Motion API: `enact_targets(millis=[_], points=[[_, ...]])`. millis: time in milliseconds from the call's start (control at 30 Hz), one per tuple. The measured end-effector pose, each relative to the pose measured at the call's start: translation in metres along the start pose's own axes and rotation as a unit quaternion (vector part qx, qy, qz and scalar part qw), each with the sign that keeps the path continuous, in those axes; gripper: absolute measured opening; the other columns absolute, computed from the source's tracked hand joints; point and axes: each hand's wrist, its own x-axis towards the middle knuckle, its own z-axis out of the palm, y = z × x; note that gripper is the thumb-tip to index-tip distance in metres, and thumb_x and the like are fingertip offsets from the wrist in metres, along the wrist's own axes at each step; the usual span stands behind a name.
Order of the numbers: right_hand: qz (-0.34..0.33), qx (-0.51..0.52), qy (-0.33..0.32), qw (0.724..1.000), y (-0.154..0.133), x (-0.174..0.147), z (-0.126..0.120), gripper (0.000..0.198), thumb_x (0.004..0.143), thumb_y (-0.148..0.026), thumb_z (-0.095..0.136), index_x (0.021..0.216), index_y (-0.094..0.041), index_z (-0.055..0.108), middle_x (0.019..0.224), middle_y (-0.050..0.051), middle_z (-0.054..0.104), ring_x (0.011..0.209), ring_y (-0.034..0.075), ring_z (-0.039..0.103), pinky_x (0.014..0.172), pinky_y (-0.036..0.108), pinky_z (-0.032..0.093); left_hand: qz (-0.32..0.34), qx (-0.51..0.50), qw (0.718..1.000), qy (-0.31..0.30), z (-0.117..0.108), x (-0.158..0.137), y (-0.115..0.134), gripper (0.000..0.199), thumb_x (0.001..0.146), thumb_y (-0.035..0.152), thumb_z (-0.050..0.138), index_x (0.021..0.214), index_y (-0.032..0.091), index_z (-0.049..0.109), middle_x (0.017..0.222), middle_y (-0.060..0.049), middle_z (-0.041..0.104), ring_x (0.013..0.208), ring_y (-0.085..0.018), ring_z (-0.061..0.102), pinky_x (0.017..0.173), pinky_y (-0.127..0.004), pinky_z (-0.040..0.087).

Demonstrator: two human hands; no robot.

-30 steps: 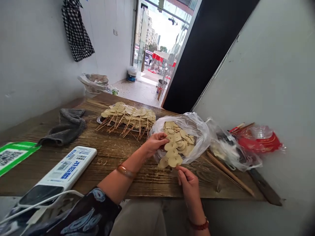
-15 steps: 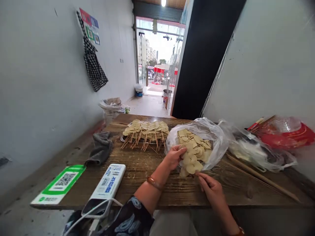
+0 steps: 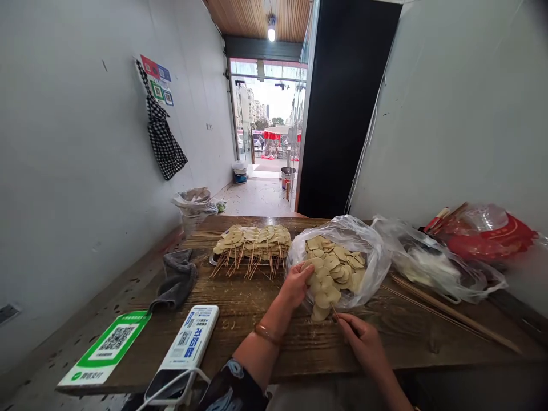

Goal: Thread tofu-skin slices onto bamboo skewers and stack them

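My left hand point(image 3: 296, 283) pinches the upper end of a string of thin, pale round slices point(image 3: 326, 292), which look like potato or tofu slices. In my right hand point(image 3: 357, 334), closed below and to the right, is the bare end of a thin wooden skewer point(image 3: 334, 311) that runs into those slices. Behind them, an open clear plastic bag point(image 3: 373, 268) holds a heap of loose slices point(image 3: 338, 257). Left of the bag, filled skewers point(image 3: 252, 242) lie stacked on a metal tray, their stick ends toward me.
Bare skewers point(image 3: 454, 314) lie at the right, near another plastic bag point(image 3: 436, 268) and a red bag point(image 3: 492, 234). On the left are a grey cloth point(image 3: 174, 279), a green QR-code card point(image 3: 109, 345) and a white device point(image 3: 188, 342) with a cable. The wooden table's front edge point(image 3: 299, 374) is close.
The view has tilted up, so the scene sits lower. My right hand has drawn slightly away from the slices, and more bare skewer shows between.
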Motion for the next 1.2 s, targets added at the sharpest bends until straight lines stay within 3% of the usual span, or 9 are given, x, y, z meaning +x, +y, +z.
enact_targets(millis=[133, 367, 867, 1200], points=[[-0.024, -0.011, 0.004, 1.0, 0.0, 0.0, 0.002, 0.034, 0.083, -0.044, 0.054, 0.09, -0.02, 0.076, 0.084, 0.008, 0.074, 0.074, 0.022, 0.068, 0.068, 0.027, 0.053, 0.008, 0.002, 1.0, 0.0, 0.001, -0.002, 0.002, 0.043, 0.058, 0.04, 0.079, 0.086, 0.009, 0.07, 0.073, -0.009, 0.07, 0.063, -0.016, 0.063, 0.063, -0.027, 0.049], [-0.036, -0.03, -0.001, 0.999, 0.001, 0.001, 0.0, 0.034, 0.085, -0.044, 0.052, 0.09, -0.019, 0.075, 0.092, 0.01, 0.074, 0.084, 0.024, 0.069, 0.074, 0.03, 0.053, 0.029, 0.031, 0.999, -0.012, 0.005, -0.005, 0.001, 0.039, 0.064, 0.038, 0.076, 0.09, 0.01, 0.07, 0.076, -0.009, 0.07, 0.063, -0.014, 0.062, 0.062, -0.025, 0.049], [-0.023, -0.053, 0.019, 0.998, -0.005, 0.0, -0.002, 0.039, 0.088, -0.043, 0.046, 0.092, -0.015, 0.072, 0.075, 0.008, 0.071, 0.065, 0.019, 0.064, 0.064, 0.027, 0.051, 0.034, 0.063, 0.997, -0.001, 0.009, 0.0, -0.007, 0.041, 0.066, 0.038, 0.075, 0.097, 0.012, 0.069, 0.079, -0.007, 0.07, 0.063, -0.013, 0.062, 0.063, -0.024, 0.049], [0.004, -0.021, 0.038, 0.999, -0.009, 0.0, 0.0, 0.044, 0.081, -0.055, 0.05, 0.088, -0.019, 0.076, 0.063, 0.004, 0.067, 0.058, 0.018, 0.06, 0.053, 0.023, 0.048, 0.021, 0.047, 0.998, -0.022, 0.015, -0.008, -0.004, 0.045, 0.065, 0.043, 0.074, 0.098, 0.011, 0.068, 0.08, -0.008, 0.07, 0.066, -0.015, 0.062, 0.063, -0.025, 0.048]])
